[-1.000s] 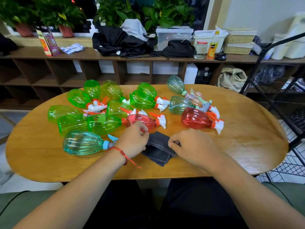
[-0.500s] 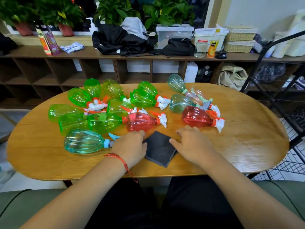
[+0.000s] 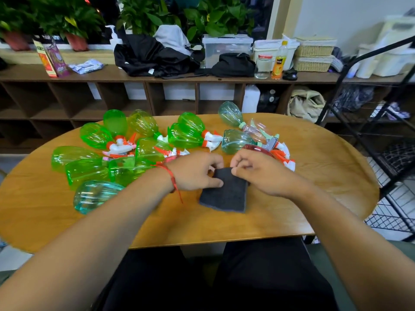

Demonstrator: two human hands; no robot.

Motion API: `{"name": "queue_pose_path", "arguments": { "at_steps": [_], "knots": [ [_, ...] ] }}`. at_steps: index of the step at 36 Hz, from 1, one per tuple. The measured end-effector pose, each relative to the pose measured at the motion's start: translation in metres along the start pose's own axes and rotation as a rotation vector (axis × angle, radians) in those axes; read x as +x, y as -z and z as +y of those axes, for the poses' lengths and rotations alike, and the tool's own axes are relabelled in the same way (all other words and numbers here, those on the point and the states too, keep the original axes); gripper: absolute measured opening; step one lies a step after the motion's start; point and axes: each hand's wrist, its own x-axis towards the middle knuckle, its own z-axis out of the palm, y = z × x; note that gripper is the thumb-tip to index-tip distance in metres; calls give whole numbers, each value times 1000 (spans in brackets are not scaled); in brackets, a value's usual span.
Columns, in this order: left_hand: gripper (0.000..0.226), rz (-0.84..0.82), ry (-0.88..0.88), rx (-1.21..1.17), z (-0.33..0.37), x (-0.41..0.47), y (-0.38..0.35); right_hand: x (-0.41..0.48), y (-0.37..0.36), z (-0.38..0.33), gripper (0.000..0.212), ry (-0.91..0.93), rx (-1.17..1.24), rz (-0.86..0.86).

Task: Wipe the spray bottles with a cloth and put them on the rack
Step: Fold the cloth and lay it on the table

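Note:
A dark grey cloth point(image 3: 226, 194) lies on the oval wooden table point(image 3: 325, 176), its far edge lifted. My left hand point(image 3: 197, 171) pinches the cloth's far left corner, and my right hand point(image 3: 258, 171) pinches its far right corner. Several spray bottles lie on their sides behind my hands: green ones point(image 3: 94, 135) at left, a teal one point(image 3: 94, 196) near my left forearm, pale teal ones point(image 3: 233, 142) in the middle. A red bottle point(image 3: 256, 148) is mostly hidden behind my right hand.
A black wire rack point(image 3: 390, 158) stands at the table's right end. Behind the table runs a low brown shelf unit point(image 3: 157, 97) topped with plants, dark clothing, boxes, a jar and a juice bottle.
Both hands moved from the flat cloth's sides to its far edge, and now pinch and lift the far corners. The bottles have not moved.

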Motion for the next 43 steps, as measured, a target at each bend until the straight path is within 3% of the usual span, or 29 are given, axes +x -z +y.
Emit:
{"name": "queue_pose_path", "arguments": {
  "at_steps": [7, 12, 22, 25, 35, 38, 40, 43],
  "knots": [
    [30, 123, -119, 25, 2, -5, 26, -1, 37, -12, 13, 115, -44, 47],
    [30, 176, -169, 84, 7, -24, 21, -17, 39, -14, 19, 156, -190, -28],
    [15, -173, 40, -85, 1, -54, -43, -44, 11, 9, 21, -2, -307, -444],
    [9, -187, 115, -144, -3, -53, -52, -41, 3, 17, 21, -33, -282, -397],
    [2, 81, 238, -20, -3, -43, -63, -23, -16, 27, 19, -51, -451, -151],
    [15, 48, 259, 77, 0, -44, -69, -23, -22, 28, 15, -62, -555, -166],
    [25, 71, 253, 124, 3, -48, -72, -27, -27, 27, 25, -33, -662, -162],
    [40, 57, 269, 158, 6, -52, -73, -33, -31, 16, 39, 28, -629, -151]
  ]
}}
